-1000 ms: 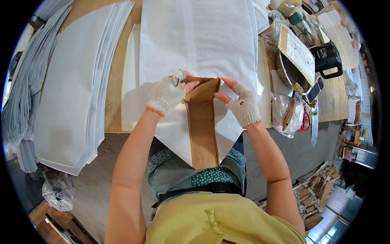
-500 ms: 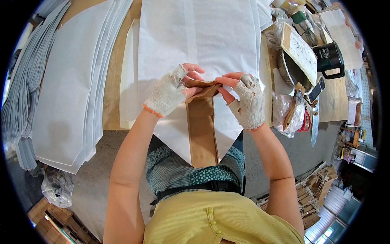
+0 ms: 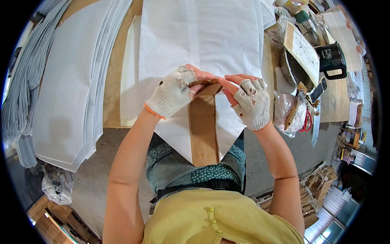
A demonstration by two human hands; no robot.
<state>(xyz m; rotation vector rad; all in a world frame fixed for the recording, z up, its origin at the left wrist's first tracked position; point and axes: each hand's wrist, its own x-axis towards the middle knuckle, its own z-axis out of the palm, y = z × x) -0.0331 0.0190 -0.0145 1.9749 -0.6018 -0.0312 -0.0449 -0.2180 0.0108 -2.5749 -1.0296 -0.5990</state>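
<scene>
A large white paper bag [image 3: 168, 49] lies across the table, its pointed near end hanging over the edge against my apron. Brown paper [image 3: 204, 134] runs down the middle of that end and folds up between my hands. My left hand [image 3: 175, 90], in a worn white fingerless knit glove, pinches the left part of the fold, thumb below and fingers above. Gloved the same way, my right hand [image 3: 248, 98] has its fingertips closed on the fold's right corner. The fingertips of both hands nearly meet there. The fold's inner side is partly hidden by my fingers.
To the left lie fanned white paper sheets [image 3: 69, 81] and a grey-white pleated stack [image 3: 28, 85]. On the right are a bowl [image 3: 294, 67] with a board across it, a black mug [image 3: 332, 61], a phone [image 3: 317, 90], a brush [image 3: 293, 110], red-handled scissors [image 3: 307, 122] and a knife blade [image 3: 315, 130].
My left hand has slid its fingers rightward along the brown fold, toward my right fingertips. The right hand has shifted slightly right and down. The fold's top now stands more bunched.
</scene>
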